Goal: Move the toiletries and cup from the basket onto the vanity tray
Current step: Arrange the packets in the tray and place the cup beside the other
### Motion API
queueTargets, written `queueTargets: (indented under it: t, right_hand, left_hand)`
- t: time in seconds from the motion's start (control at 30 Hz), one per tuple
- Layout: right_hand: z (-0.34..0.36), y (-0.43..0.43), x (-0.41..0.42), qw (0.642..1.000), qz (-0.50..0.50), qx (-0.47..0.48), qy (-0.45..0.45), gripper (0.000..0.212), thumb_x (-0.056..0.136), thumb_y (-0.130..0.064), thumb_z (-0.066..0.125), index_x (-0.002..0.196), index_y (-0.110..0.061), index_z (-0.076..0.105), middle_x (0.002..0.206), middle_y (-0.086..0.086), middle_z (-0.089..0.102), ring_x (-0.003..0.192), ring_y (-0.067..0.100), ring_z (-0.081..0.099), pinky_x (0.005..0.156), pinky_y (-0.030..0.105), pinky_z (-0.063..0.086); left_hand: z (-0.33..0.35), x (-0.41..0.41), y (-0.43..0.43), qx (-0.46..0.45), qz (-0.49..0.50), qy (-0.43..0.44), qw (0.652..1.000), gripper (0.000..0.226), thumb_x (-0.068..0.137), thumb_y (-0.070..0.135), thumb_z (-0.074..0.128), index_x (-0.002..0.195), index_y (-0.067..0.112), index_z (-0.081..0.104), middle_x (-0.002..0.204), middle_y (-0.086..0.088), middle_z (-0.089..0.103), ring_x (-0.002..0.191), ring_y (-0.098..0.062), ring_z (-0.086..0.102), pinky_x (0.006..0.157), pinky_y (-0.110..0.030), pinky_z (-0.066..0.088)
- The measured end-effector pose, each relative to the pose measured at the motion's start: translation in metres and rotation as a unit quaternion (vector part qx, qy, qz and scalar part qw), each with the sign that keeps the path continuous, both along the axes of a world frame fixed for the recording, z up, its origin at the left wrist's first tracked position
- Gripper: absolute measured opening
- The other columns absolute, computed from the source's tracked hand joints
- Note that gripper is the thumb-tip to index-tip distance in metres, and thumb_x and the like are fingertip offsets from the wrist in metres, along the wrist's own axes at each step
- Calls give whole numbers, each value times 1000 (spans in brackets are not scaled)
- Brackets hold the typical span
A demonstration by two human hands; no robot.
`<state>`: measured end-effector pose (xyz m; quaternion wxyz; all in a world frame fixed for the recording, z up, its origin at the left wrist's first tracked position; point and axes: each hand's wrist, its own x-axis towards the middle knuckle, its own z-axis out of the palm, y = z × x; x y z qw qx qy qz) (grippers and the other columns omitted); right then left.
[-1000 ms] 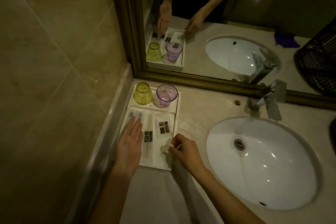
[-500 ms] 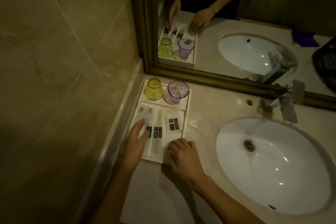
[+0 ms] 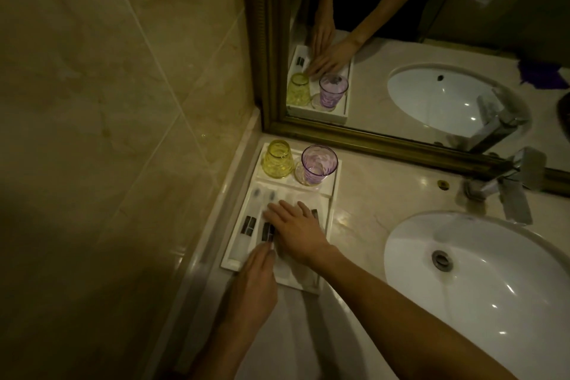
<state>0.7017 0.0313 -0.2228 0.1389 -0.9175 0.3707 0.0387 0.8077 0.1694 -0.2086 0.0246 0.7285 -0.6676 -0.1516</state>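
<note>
Head view: the vanity tray (image 3: 330, 225) sits on the counter (image 3: 364, 210), and most of the task looks done. At the tray's far end a yellow cup (image 3: 277, 159) stands upside down, and beside it a purple cup (image 3: 317, 165) stands upright on a small round coaster. The tray's larger near section holds flat white toiletry packets (image 3: 249, 224) with dark labels, lying side by side along the tray's length. Two of them appear to be wrapped toothbrushes (image 3: 262, 196), with their heads toward the cups.

The right hand (image 3: 296, 231) lies flat over the middle of the tray with fingers lightly spread, pressing on the packets and gripping nothing. The left hand (image 3: 259, 274) reaches in over the tray's near edge with its fingers straight and close together, the tips touching a packet's near end. It too holds nothing.

The basket is not clearly in view, so whether anything remains in it cannot be told. Judging by the flat hands, what remains is probably only squaring up the packets so they lie neatly inside the tray's rim.
</note>
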Motion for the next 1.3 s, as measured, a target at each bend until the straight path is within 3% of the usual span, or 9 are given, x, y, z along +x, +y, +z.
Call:
queueTargets:
  t: [0.07, 0.17, 0.4, 0.5, 0.7, 0.87, 1.0, 1.17, 1.3]
  right_hand:
    - [-2, 1, 0, 1000, -23, -12, 3, 58, 96, -27, 55, 152, -22, 39, 162, 3, 32, 149, 30, 29, 120, 55, 20]
    - [-3, 3, 0, 999, -42, -21, 0, 56, 92, -27, 58, 146, -19, 46, 155, 6, 43, 140, 31, 42, 115, 55, 27]
    - [-1, -1, 1, 998, -57, -9, -26, 54, 98, -25, 54, 150, -19, 41, 162, 6, 31, 151, 29, 25, 122, 55, 15]
    - [3, -9, 4, 996, -77, -3, -47, 53, 100, -32, 49, 150, -15, 41, 162, 7, 33, 151, 28, 26, 122, 53, 17]
    - [3, -22, 13, 999, -43, -8, 29, 60, 105, -43, 35, 158, -16, 26, 167, 4, 19, 155, 24, 11, 123, 50, 6]
    - [-2, -21, 14, 998, -33, 0, 54, 63, 107, -48, 18, 161, -17, 9, 169, 3, 2, 156, 20, -2, 126, 47, 0]
    - [-3, -24, 12, 998, -14, 1, 63, 75, 96, -56, 0, 161, -19, 9, 169, 3, 3, 156, 21, -1, 125, 49, 1]
    - [7, -39, -7, 989, -123, -24, -78, 49, 104, -32, 39, 150, -17, 41, 158, 7, 39, 146, 28, 35, 120, 50, 25]
    - [1, -38, -40, 981, -144, -67, -109, 51, 72, -1, 67, 121, -10, 67, 126, 12, 66, 109, 36, 63, 94, 42, 49]
  left_hand:
    - [5, 2, 0, -3, -4, 4, 1000, 66, 68, 19, 90, 128, 4, 68, 134, -15, 67, 123, -26, 64, 97, -43, 57]
    - [3, 4, 0, -2, -25, -3, 1000, 67, 54, 18, 97, 114, 1, 75, 119, -16, 75, 110, -26, 72, 82, -43, 63]
    - [4, 1, 11, -39, -2, 19, 999, 58, 81, 29, 81, 132, 7, 65, 135, -13, 67, 126, -24, 63, 103, -46, 53]
    - [0, 4, 25, -49, 7, 14, 999, 52, 94, 35, 52, 137, 6, 61, 141, -13, 62, 132, -25, 57, 112, -43, 45]
    - [-10, 6, 38, 34, 29, 4, 999, 76, 104, 51, 12, 140, 2, 57, 145, -17, 58, 134, -29, 54, 117, -35, 4]
    - [-12, 6, 39, 58, 31, -18, 998, 77, 99, 58, 24, 145, 1, 48, 152, -19, 49, 141, -32, 45, 117, -39, 6]
    - [-13, 6, 38, 54, 22, -32, 998, 77, 97, 57, 28, 145, 1, 48, 151, -18, 50, 142, -31, 45, 115, -43, 25]
    - [-3, 6, 38, 20, 18, 3, 1000, 80, 102, 55, 5, 148, 5, 47, 155, -14, 46, 146, -28, 39, 113, -42, 29]
    - [6, -8, 33, 14, -32, 45, 998, 63, 99, 44, 32, 150, 10, 47, 156, -9, 46, 144, -22, 42, 117, -36, 31]
